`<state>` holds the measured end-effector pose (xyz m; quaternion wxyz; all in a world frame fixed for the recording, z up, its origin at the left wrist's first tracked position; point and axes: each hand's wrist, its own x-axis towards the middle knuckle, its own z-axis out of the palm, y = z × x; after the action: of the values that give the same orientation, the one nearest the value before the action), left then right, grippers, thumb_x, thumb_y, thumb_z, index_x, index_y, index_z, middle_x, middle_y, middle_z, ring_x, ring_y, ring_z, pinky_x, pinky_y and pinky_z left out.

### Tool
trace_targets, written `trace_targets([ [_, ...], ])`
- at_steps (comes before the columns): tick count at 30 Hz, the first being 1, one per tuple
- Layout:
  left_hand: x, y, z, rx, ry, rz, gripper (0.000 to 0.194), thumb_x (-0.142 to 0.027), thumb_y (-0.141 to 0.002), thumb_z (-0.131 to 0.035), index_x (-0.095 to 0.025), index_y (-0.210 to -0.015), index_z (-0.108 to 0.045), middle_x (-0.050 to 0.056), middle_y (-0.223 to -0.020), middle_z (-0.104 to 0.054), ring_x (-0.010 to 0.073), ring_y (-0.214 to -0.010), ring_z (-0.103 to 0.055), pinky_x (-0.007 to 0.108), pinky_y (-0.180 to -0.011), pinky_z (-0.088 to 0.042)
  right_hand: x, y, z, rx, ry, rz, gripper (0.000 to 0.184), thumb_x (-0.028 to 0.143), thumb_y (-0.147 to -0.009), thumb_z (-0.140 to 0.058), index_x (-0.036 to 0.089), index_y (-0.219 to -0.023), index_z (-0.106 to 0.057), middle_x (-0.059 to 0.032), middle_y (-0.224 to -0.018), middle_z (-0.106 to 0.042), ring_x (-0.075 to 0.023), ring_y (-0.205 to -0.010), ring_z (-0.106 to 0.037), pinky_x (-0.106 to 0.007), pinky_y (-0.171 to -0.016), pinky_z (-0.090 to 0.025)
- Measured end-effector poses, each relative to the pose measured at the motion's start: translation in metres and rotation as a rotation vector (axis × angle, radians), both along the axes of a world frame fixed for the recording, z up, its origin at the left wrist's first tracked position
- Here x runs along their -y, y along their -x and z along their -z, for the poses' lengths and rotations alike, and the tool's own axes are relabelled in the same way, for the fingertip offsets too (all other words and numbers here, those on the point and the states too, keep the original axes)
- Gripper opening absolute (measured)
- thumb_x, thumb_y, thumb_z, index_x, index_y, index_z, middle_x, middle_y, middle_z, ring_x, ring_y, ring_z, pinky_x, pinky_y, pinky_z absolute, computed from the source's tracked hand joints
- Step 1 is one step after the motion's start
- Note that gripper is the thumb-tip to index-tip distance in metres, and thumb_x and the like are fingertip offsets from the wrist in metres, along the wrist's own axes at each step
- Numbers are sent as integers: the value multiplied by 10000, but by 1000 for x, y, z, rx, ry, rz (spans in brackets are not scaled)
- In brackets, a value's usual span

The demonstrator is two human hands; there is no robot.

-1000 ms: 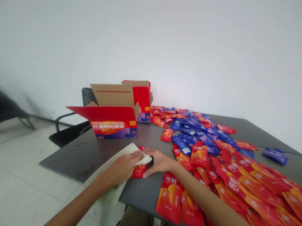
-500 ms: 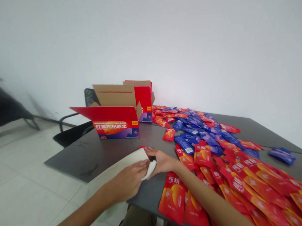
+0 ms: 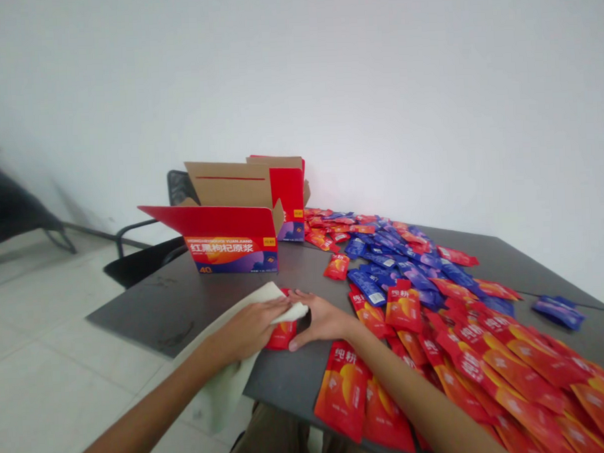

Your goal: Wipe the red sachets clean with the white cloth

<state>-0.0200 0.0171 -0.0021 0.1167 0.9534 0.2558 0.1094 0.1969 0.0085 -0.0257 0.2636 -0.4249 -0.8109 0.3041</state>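
Observation:
On the dark table before me lies a red pouch (image 3: 281, 335), partly hidden under a white cloth (image 3: 258, 296). My left hand (image 3: 249, 330) is closed on the cloth and presses it over the pouch. The cloth's other end hangs past the table edge below my forearm. My right hand (image 3: 320, 317) curves around the pouch's right side, fingertips by its upper end and thumb at its lower end, holding it against the table. Just right of that hand are larger red pouches (image 3: 342, 388) laid flat, with a heap of red pouches (image 3: 488, 358) beyond my right forearm.
An opened red carton (image 3: 233, 253) stands at the table's far left, with a second red carton (image 3: 291, 200) behind it. Blue pouches (image 3: 383, 259) mixed with red ones spread toward the wall. One blue pouch (image 3: 558, 312) lies apart at right. A black chair (image 3: 143, 263) stands beyond the table.
My left hand has drawn the cloth back to the left and up, uncovering more of the red pouch. My right thumb now shows at the pouch's lower end.

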Motion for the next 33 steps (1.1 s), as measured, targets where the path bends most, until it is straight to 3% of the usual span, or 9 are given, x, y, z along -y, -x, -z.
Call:
trace_targets([
  [2,-4,0,0,-1,-15,-30,598,-40,-785,-389,-129,-1372,-466,109,-1430,-479,201,-1323,-437,359,-1141,-308,1,1,-2,-10,0,6,976,497,-464,-859,254,-1343,-512,-94,-1464,-444,-322,-1398,-334,-492,-1171,-207],
  [7,10,-1,1,-26,-17,133,590,-52,-810,-403,-143,-1391,-438,103,-1463,-436,190,-1362,-380,359,-1161,-279,1,2,-4,-51,-56,-86,941,461,-440,-878,276,-1303,-553,-56,-1405,-525,-297,-1353,-415,-449,-1180,-196],
  [13,-3,-2,2,-46,-22,-74,597,-35,-795,-366,-115,-1381,-447,112,-1450,-451,191,-1348,-402,368,-1145,-300,0,0,0,-9,6,2,924,496,-495,-848,252,-1327,-529,-104,-1480,-418,-311,-1399,-335,-479,-1166,-205],
  [18,14,-2,4,-38,-34,116,585,-53,-815,-384,-136,-1392,-435,96,-1464,-435,177,-1375,-356,357,-1163,-274,-1,0,0,22,11,-18,1044,476,-444,-869,275,-1382,-456,-106,-1506,-371,-329,-1412,-299,-503,-1166,-185],
  [24,-1,1,-2,15,9,-31,587,-53,-811,-358,-128,-1388,-438,115,-1446,-456,188,-1333,-424,366,-1132,-323,3,1,-4,47,65,59,1100,508,-475,-849,190,-1424,-391,-167,-1503,-356,-319,-1416,-297,-486,-1172,-185],
  [30,14,-3,-2,-13,12,102,587,-46,-806,-386,-135,-1383,-447,103,-1457,-444,193,-1361,-382,373,-1156,-287,1,1,-3,65,33,-6,1058,521,-447,-854,253,-1388,-451,-121,-1511,-354,-334,-1418,-281,-500,-1170,-181],
  [33,5,-2,-4,54,35,18,572,-49,-812,-381,-150,-1366,-475,101,-1431,-478,210,-1316,-447,386,-1132,-329,1,2,-2,40,15,17,1015,515,-476,-847,240,-1376,-469,-118,-1491,-394,-318,-1410,-310,-484,-1174,-185],
])
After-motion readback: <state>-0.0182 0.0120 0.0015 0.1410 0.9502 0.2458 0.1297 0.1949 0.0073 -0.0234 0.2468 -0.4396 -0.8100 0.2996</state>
